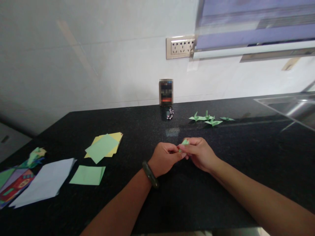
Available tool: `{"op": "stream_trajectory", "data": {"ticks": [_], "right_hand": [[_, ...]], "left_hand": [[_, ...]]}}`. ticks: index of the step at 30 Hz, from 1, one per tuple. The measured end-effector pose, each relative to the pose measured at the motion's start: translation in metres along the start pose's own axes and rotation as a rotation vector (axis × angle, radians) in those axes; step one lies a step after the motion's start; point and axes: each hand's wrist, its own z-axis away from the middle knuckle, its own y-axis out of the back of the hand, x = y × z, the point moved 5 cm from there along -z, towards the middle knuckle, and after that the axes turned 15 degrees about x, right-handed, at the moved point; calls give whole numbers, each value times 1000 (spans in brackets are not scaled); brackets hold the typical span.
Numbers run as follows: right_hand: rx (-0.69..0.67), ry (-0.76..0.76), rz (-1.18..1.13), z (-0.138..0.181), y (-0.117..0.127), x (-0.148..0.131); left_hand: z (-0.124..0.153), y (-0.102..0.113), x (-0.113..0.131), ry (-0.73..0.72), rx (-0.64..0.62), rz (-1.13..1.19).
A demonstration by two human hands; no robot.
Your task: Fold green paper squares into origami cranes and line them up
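Observation:
A small folded piece of green paper (pixel 184 142) is pinched between my two hands above the dark countertop. My left hand (pixel 165 158), with a dark bangle on the wrist, grips its near left side between thumb and fingers. My right hand (pixel 200 153) holds the same paper from the right, its thumb laid across the front. Fingers cover most of the folds, so its full shape is hidden. Beyond my right hand, several folded green paper cranes (pixel 213 122) stand in a loose group on the counter.
Green and yellow paper sheets (pixel 102 148) lie left, with a folded green sheet (pixel 86 175) nearer me. White paper (pixel 48 182), a colourful printed packet (pixel 18 186) and crumpled paper (pixel 36 156) sit far left. A phone (pixel 166 92) leans on the wall behind a beaded bracelet (pixel 170 113). A sink (pixel 290 108) is right.

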Motion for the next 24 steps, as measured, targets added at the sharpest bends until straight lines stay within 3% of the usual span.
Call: {"op": "stream_trajectory", "data": {"ticks": [6,12,17,24], "right_hand": [[70,-42,-61,-1,0,-2],[298,38,-198,-15,25,-24],[-36,16,111,-7,6,-10],[9,211,166,-2,5,-8]], "left_hand": [[0,0,1,11,26,20],[0,1,-2,34,50,-70],[-3,6,-3,19,123,-50],[0,1,2,26,81,20]]}}
